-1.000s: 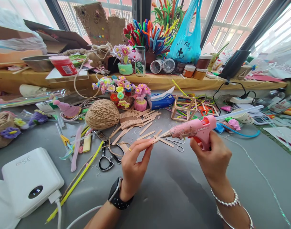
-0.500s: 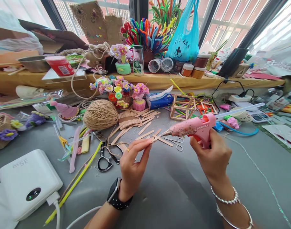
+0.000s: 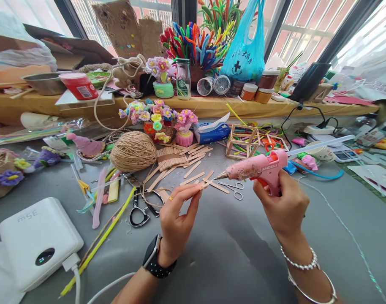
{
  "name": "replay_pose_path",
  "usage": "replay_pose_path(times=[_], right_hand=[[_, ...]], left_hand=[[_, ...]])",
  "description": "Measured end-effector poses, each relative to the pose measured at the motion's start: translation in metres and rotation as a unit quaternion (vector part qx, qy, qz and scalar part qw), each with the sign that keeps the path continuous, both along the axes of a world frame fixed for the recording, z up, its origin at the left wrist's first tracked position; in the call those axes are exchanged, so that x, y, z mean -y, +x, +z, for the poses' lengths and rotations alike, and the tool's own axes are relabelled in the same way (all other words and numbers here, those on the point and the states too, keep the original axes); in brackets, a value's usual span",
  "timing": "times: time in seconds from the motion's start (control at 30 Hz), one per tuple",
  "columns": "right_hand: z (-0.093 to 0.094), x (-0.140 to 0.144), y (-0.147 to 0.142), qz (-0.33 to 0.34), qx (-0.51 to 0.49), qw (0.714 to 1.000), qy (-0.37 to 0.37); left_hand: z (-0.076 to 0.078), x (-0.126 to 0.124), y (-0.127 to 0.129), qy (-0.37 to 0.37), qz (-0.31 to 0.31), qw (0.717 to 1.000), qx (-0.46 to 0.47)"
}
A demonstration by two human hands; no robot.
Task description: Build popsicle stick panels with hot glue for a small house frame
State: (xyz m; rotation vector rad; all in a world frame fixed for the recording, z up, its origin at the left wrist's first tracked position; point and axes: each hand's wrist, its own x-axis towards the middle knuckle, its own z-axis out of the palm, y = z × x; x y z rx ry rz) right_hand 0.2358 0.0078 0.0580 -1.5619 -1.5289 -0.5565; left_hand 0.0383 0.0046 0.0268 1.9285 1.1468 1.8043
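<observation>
My left hand (image 3: 176, 220), with a black watch on the wrist, pinches a wooden craft stick (image 3: 202, 185) between thumb and fingers above the grey table (image 3: 237, 257). My right hand (image 3: 283, 204), wearing silver bracelets, grips a pink glue gun (image 3: 259, 167) by its handle. The gun's nozzle points left and sits a little above and to the right of the stick's end, not touching it. More craft sticks (image 3: 193, 168) lie scattered just beyond my hands, beside small scissors (image 3: 233, 189).
A ball of twine (image 3: 133, 151), black scissors (image 3: 140, 209), a stick-frame cube (image 3: 243, 142), a tissue box (image 3: 212, 132) and paper flowers (image 3: 158, 116) lie beyond. A white power bank (image 3: 37, 240) with cable sits at the near left. The window ledge (image 3: 208, 107) holds jars and pipe cleaners.
The glue gun has lifted slightly up and away from the stick's tip. My left hand keeps the stick almost still.
</observation>
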Motion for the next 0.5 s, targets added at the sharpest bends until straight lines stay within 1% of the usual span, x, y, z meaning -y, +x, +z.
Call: replay_pose_path(times=[0.5], right_hand=[[0.0018, -0.0004, 0.0003, 0.009, -0.004, 1.0, 0.001]], left_hand=[[-0.0003, -0.0006, 0.0, 0.003, 0.009, 1.0, -0.001]])
